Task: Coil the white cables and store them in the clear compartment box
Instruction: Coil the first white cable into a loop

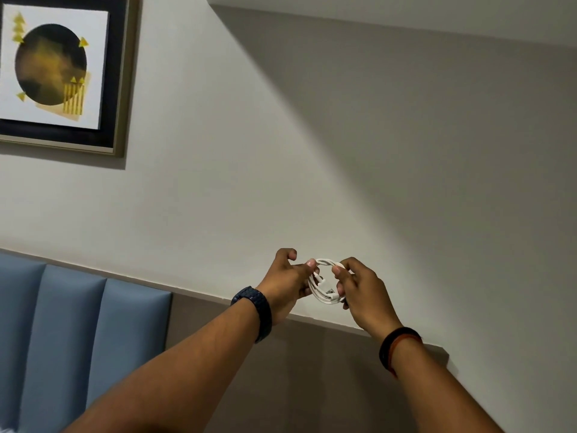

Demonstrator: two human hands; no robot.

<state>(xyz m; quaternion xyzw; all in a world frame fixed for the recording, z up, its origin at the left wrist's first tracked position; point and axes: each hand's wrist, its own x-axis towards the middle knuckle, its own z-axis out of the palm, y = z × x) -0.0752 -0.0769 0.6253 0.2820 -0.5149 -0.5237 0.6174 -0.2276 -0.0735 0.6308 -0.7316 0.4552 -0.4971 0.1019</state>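
White cable: wound into a small round loop, plugs tucked inside
Left hand: pinching coil's left side
Right hand: gripping coil's right side

— What's on that wall up there?

— A framed picture, upper left. Dull gold frame, black mat, white panel inside with a big dark circle smudged in yellow-brown. Small yellow triangles sit around the circle's edge, and a set of yellow upright stripes stands at its lower right.

— And lower down?

— A padded blue headboard, split into vertical panels, against the left side. Right of it runs a grey-brown panel with a pale ledge along its top. The wall above is plain off-white, with a broad slanting shadow across its right half.
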